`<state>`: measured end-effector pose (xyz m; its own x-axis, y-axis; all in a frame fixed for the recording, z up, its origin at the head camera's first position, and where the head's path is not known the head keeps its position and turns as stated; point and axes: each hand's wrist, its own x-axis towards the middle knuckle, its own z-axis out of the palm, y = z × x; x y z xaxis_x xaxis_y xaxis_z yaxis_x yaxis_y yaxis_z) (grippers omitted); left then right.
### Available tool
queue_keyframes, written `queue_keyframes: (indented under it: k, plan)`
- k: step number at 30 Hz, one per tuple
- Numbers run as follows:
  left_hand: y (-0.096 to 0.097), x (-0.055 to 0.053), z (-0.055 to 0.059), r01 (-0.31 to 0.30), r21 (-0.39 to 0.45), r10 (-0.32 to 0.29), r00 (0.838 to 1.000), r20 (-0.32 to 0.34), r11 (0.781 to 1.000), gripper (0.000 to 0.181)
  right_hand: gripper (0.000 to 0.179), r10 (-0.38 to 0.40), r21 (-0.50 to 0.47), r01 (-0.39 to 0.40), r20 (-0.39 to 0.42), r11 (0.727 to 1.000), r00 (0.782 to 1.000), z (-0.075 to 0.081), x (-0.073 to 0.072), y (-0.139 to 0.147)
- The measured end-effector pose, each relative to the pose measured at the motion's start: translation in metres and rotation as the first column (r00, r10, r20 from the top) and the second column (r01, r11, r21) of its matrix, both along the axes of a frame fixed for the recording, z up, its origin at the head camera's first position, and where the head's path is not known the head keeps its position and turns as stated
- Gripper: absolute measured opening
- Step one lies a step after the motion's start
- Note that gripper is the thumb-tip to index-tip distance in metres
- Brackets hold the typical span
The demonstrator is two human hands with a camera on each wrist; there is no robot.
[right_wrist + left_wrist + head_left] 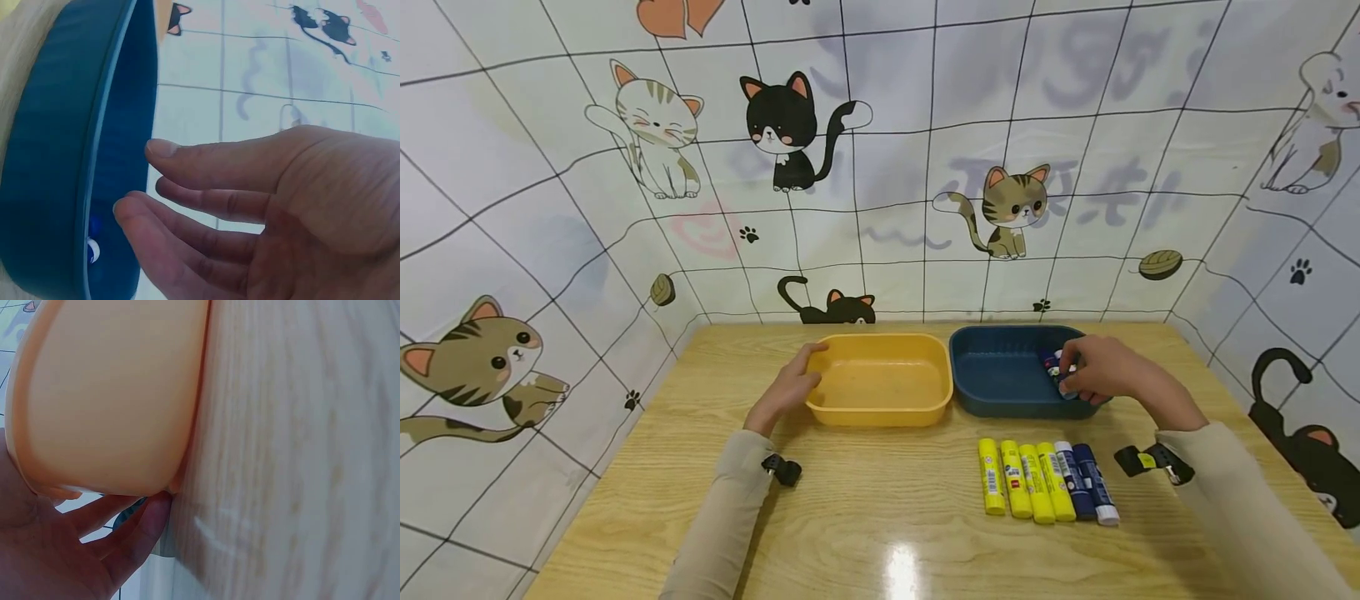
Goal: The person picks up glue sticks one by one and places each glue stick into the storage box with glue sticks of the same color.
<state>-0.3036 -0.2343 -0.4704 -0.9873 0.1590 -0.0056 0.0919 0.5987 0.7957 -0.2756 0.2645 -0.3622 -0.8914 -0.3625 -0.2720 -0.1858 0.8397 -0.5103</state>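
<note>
My left hand (786, 390) grips the left end of a yellow plastic bin (880, 417). In the left wrist view its fingers (147, 525) curl against the bin's outer end. To the right, over a dark blue bin (1015, 407), my right hand (1101, 367) hangs with thumb and fingers apart; the right wrist view shows nothing between them. Dark blue glue sticks (1051, 364) lie at the right side inside the blue bin, partly covered by that hand. One white end of a glue stick (93, 250) shows past the bin's rim in the right wrist view.
Several yellow glue sticks (1015, 479) lie in a row in front of the blue bin, with two dark blue glue sticks (1075, 483) at the row's right end. Both bins stand side by side on a wooden table (850, 492). A cat-print cloth (895, 167) hangs behind.
</note>
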Motion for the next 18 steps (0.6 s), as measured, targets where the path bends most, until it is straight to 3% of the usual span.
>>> queue_keyframes:
  k: [8,18]
  plan:
    - [-0.001,0.001,-0.001,0.010,0.006,-0.010,1.000,0.001,1.000,0.062,0.027,0.018,-0.043,-0.019,-0.023,0.999,1.000,-0.003,0.019,-0.001]
    - [-0.001,0.000,0.000,0.013,0.002,-0.013,1.000,0.005,1.000,0.061,0.033,0.081,-0.139,-0.070,0.079,0.988,0.994,-0.021,0.031,0.011]
